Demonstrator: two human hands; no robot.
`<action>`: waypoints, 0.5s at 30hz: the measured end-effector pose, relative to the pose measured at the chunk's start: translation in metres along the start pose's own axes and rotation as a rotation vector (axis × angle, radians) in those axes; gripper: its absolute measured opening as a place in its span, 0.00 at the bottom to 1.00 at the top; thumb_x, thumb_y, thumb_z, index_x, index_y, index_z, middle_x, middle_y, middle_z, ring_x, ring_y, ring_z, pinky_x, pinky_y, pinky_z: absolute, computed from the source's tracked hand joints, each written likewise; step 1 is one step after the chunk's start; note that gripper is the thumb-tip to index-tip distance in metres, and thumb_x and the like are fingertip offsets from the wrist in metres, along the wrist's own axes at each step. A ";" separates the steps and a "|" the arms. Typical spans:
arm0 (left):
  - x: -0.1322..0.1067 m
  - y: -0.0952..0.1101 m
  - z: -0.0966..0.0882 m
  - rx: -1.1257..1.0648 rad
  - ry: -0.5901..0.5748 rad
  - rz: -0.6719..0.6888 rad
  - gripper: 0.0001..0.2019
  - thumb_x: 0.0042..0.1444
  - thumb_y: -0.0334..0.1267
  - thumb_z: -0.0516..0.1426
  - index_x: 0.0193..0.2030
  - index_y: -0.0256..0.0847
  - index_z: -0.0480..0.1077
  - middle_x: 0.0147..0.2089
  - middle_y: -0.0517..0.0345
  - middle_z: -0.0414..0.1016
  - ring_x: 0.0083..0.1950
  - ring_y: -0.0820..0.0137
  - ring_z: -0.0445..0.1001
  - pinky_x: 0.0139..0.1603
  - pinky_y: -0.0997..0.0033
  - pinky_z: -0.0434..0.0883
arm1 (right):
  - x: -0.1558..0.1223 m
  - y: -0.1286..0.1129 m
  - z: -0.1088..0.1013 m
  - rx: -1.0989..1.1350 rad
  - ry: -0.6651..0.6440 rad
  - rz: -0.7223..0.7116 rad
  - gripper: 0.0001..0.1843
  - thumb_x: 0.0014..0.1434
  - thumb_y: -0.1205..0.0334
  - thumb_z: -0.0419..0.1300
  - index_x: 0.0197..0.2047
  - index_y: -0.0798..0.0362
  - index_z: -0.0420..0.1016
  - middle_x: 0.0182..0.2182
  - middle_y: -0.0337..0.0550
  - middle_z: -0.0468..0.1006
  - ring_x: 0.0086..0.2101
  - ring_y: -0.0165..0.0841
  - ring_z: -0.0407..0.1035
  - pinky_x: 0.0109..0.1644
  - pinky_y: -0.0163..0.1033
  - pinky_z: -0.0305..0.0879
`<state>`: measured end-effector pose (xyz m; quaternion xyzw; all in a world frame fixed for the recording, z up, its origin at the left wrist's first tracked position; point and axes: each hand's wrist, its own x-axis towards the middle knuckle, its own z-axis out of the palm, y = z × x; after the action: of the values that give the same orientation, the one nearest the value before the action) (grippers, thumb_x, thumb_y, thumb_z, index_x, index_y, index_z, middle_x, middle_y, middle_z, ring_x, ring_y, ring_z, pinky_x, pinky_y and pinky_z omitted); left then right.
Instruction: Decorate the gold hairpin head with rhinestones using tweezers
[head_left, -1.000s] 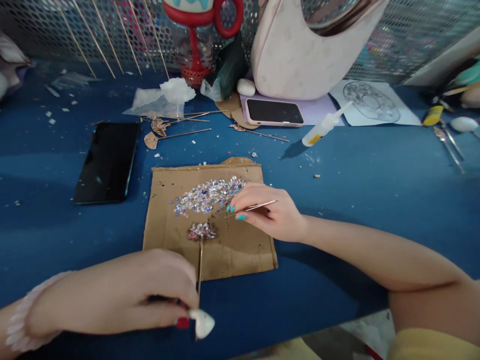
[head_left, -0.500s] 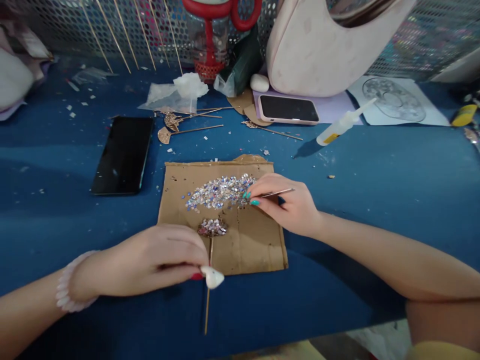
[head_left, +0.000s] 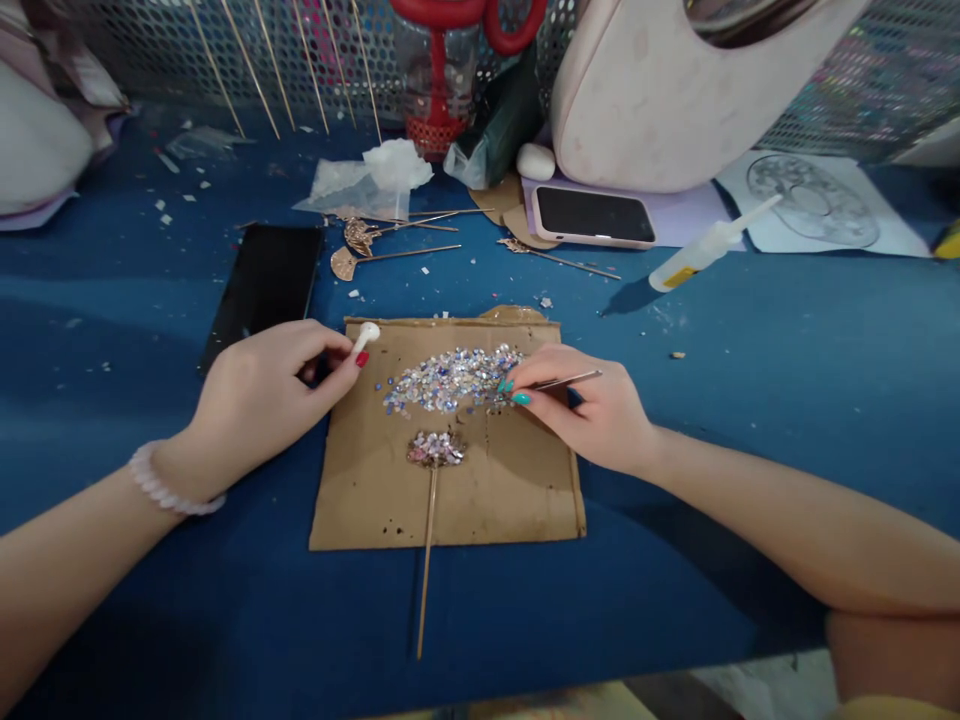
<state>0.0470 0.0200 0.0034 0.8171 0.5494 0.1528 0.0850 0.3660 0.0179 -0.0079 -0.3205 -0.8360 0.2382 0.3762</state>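
My left hand (head_left: pixel 274 400) is closed, pinching a white earbud (head_left: pixel 368 334) at the upper left corner of a cardboard sheet (head_left: pixel 367 500). A thin metal tool, apparently tweezers (head_left: pixel 570 380), is gripped in my right hand (head_left: pixel 592 410); fingers hide its tip at the right end of a pile of rhinestones (head_left: pixel 442 380). Below that pile lies a hair stick (head_left: pixel 427 560), its head covered in pinkish stones. The stick's shaft runs down past the cardboard's front edge onto the blue table, and neither hand touches it.
A black phone (head_left: pixel 274 280) lies partly behind my left hand. Behind the cardboard are several bare hair sticks (head_left: pixel 405 252), a second phone (head_left: pixel 592 215) and an upright glue bottle (head_left: pixel 690 260). A red-lidded cup (head_left: pixel 437 80) and a white bag (head_left: pixel 675 110) stand at the back.
My left hand has carried the earbud up and left, from above the stick's shaft to the cardboard's upper left corner. My right hand stays by the rhinestones. The view has shifted slightly.
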 end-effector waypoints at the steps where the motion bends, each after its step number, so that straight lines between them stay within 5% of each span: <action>1: 0.000 0.001 0.001 0.017 -0.004 0.000 0.10 0.66 0.42 0.55 0.37 0.40 0.72 0.32 0.61 0.72 0.31 0.74 0.68 0.30 0.74 0.61 | 0.000 0.000 0.000 0.000 -0.002 -0.001 0.05 0.64 0.68 0.59 0.37 0.53 0.76 0.31 0.43 0.81 0.34 0.31 0.76 0.36 0.35 0.72; 15: 0.000 -0.001 0.005 0.120 0.047 0.127 0.12 0.66 0.43 0.54 0.32 0.42 0.68 0.29 0.58 0.70 0.31 0.68 0.68 0.32 0.66 0.60 | -0.001 0.002 0.001 -0.027 0.057 0.066 0.04 0.64 0.66 0.59 0.37 0.52 0.76 0.32 0.43 0.81 0.33 0.29 0.75 0.35 0.34 0.71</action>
<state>0.0482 0.0205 -0.0012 0.8501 0.5063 0.1440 0.0132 0.3666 0.0186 -0.0100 -0.3595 -0.8170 0.2300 0.3877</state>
